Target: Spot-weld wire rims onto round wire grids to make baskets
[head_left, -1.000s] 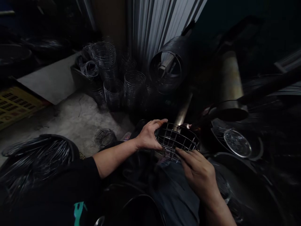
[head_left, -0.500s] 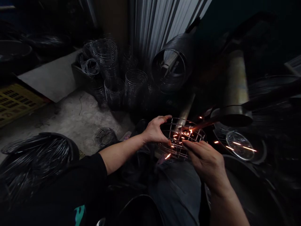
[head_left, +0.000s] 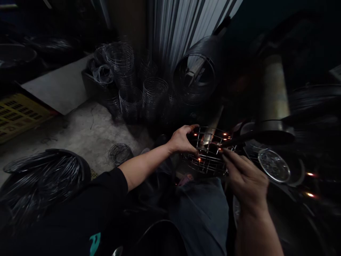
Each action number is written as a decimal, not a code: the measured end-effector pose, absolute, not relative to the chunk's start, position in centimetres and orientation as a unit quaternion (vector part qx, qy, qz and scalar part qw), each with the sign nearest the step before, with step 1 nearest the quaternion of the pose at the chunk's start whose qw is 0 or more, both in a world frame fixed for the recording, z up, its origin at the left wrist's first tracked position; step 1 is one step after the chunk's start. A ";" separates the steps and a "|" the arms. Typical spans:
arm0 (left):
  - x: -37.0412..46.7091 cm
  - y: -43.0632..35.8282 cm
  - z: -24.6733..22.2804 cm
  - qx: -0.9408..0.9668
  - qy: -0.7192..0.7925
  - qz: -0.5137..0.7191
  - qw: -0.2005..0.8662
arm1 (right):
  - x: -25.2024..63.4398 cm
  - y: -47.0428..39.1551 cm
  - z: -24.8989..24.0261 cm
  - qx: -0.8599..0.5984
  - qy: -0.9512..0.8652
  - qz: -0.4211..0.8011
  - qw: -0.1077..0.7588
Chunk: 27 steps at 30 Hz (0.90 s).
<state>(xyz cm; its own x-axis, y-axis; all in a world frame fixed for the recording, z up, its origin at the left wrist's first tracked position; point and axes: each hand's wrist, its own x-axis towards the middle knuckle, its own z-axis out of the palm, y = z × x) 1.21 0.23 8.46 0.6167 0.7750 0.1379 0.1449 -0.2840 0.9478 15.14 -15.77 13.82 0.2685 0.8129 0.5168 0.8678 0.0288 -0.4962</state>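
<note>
A round wire basket (head_left: 206, 166) is above my lap, its thin metal rods crossing in a grid. My left hand (head_left: 183, 139) curves around its left side, thumb at the near side and fingers over the far rim. At the right side, my right hand (head_left: 246, 176) has its bent fingers closed on the basket, fingertips close to a dark metal arm (head_left: 237, 139) that reaches in from the right. A pale metal bar (head_left: 209, 135) runs beneath or into the basket. A few small glowing sparks show around the wires. What lies under my right fingers is partly hidden.
Stacked wire rings (head_left: 154, 96) stand ahead, beside a big wire coil (head_left: 195, 78). A tub of loose wires (head_left: 53, 177) is at left, near a yellow crate (head_left: 21, 113). A heavy cylinder (head_left: 275, 89) hangs at right above a bowl of small clear or shiny pieces (head_left: 274, 165).
The bright shower of sparks at the basket has thinned to a few glowing dots. Both hands and the basket have shifted slightly right in view; my right hand is now a little farther right.
</note>
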 end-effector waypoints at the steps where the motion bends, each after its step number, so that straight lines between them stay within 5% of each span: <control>1: 1.4 0.4 8.4 0.740 0.312 0.312 0.509 | 14.8 -16.3 13.8 -0.712 -0.554 -0.017 0.432; 6: 1.9 1.5 8.3 0.735 0.319 0.322 0.504 | 13.5 -18.4 13.1 -0.713 -0.447 0.136 0.523; 10: 0.8 1.1 6.4 0.739 0.280 0.331 0.516 | 13.3 -19.7 11.9 -0.725 -0.534 0.148 0.410; 17: -0.1 -1.2 2.3 0.515 0.312 0.316 0.733 | 11.4 -20.7 13.1 -0.672 -0.690 -0.022 0.267; 22: -4.0 -2.7 5.7 0.676 0.289 0.342 0.585 | 8.4 -21.0 16.5 -0.597 -0.740 0.038 0.306; 27: -6.6 -6.0 9.2 0.833 0.301 0.289 0.363 | 7.8 -19.8 16.1 -0.632 -0.661 0.267 0.304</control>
<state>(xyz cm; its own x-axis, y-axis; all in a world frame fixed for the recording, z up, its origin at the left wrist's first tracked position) -6.64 -6.01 9.16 0.6518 0.7111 0.2637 0.2905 -0.5553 0.7793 7.83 -19.80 16.13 -0.0166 0.9979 0.0633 0.6731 0.0580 -0.7373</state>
